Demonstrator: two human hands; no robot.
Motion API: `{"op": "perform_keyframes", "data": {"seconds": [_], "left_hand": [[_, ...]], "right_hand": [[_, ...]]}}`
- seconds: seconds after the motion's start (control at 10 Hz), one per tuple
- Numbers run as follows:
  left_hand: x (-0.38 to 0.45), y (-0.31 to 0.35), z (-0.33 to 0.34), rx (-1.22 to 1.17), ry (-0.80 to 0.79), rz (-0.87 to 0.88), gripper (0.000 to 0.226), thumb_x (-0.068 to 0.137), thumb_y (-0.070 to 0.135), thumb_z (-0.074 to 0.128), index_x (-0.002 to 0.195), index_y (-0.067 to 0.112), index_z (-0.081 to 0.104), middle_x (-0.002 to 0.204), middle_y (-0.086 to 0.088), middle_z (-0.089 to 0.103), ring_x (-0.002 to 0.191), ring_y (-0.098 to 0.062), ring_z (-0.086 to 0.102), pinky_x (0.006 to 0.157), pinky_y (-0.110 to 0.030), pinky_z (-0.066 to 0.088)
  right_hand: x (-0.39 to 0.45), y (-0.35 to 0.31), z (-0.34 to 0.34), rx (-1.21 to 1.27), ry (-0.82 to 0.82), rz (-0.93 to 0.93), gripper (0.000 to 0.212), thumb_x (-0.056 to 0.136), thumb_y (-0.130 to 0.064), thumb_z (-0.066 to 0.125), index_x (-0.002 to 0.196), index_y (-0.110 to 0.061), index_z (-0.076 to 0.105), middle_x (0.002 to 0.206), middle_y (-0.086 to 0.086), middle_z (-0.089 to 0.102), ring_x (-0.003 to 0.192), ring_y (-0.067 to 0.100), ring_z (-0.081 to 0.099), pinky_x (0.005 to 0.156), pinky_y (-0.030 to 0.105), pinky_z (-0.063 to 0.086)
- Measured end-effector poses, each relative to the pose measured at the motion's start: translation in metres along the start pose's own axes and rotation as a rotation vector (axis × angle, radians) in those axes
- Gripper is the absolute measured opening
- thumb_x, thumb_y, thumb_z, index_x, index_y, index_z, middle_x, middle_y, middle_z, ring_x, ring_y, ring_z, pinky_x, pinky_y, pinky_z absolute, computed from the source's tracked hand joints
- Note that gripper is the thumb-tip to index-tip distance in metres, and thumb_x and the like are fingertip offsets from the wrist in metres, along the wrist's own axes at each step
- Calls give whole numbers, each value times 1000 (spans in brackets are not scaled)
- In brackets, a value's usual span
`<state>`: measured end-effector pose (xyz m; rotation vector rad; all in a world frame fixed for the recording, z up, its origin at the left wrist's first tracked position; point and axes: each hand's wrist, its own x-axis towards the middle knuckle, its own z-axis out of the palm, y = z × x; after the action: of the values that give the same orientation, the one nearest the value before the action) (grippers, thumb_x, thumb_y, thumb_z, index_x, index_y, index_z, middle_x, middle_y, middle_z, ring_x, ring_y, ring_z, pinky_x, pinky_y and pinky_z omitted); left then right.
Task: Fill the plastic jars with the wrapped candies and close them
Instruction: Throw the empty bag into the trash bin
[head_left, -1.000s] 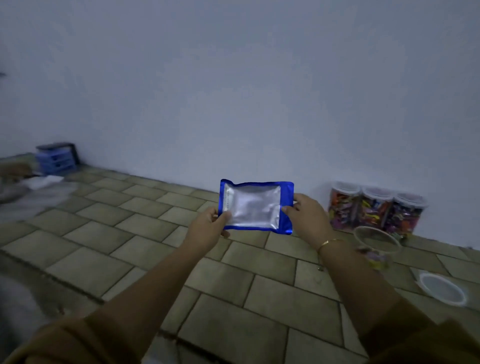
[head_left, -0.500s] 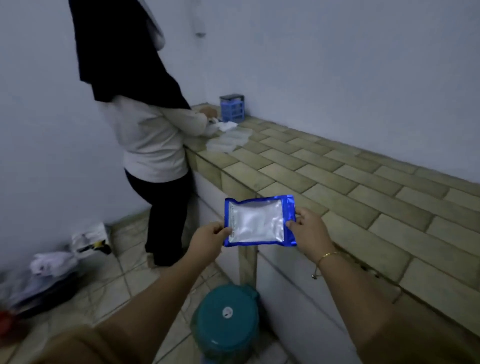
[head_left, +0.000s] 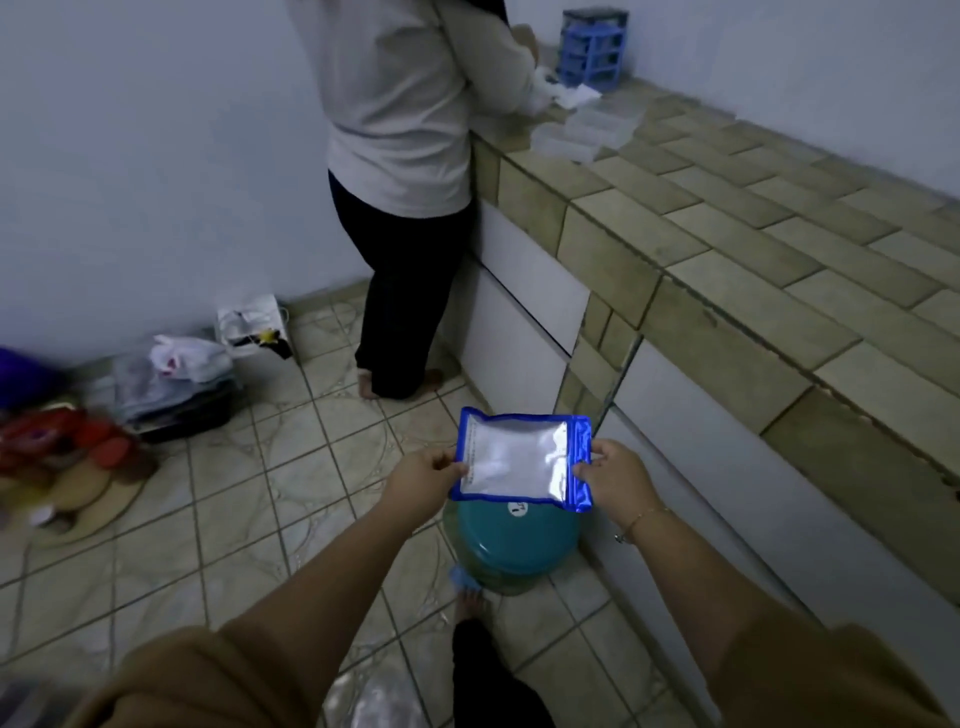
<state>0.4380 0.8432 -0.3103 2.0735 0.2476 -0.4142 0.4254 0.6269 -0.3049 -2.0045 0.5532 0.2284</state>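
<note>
Held flat at lower centre: blue-edged pouch (head_left: 522, 460), pinched at either side by left hand (head_left: 425, 480) and right hand (head_left: 618, 480), seemingly empty, above teal bin (head_left: 511, 540), likely for discarding.

I count one blue-edged pouch (head_left: 521, 460) with a clear window, pinched between my two hands, the left hand (head_left: 423, 483) and the right hand (head_left: 618, 480). One teal bin (head_left: 511, 545) with a lid stands on the floor. One other person (head_left: 405, 171) stands at the worktop (head_left: 753, 249). On it I see one small blue drawer unit (head_left: 592, 49) and two clear flat boxes (head_left: 587, 127). One bracelet (head_left: 641, 519) on my right wrist.
</note>
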Motion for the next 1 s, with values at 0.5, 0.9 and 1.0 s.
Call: {"op": "perform_keyframes", "data": {"seconds": [0.5, 0.9, 1.0], "left_hand": [[78, -114, 51, -92, -152, -380, 24, 94, 9, 48, 101, -5, 65, 97, -23, 67, 89, -30, 67, 56, -25, 45], [139, -140, 120, -221, -317, -418, 39, 96, 2, 46, 133, 11, 45, 116, -6, 49, 94, -19, 52, 70, -21, 45], [131, -126, 123, -220, -293, -411, 21, 96, 1, 46, 112, 7, 57, 111, -7, 52, 89, -8, 57, 55, -9, 41]], "right_hand": [[59, 108, 111, 416, -152, 665, 30, 93, 7, 36, 112, -1, 57, 103, 15, 50, 71, 24, 49, 50, 33, 47], [118, 178, 142, 479, -71, 703, 53, 90, 11, 42, 139, -10, 38, 103, 11, 51, 69, 15, 45, 59, 26, 39], [114, 176, 133, 424, -104, 671, 50, 90, 8, 43, 135, -14, 43, 79, 4, 49, 65, 14, 40, 58, 25, 33]]}}
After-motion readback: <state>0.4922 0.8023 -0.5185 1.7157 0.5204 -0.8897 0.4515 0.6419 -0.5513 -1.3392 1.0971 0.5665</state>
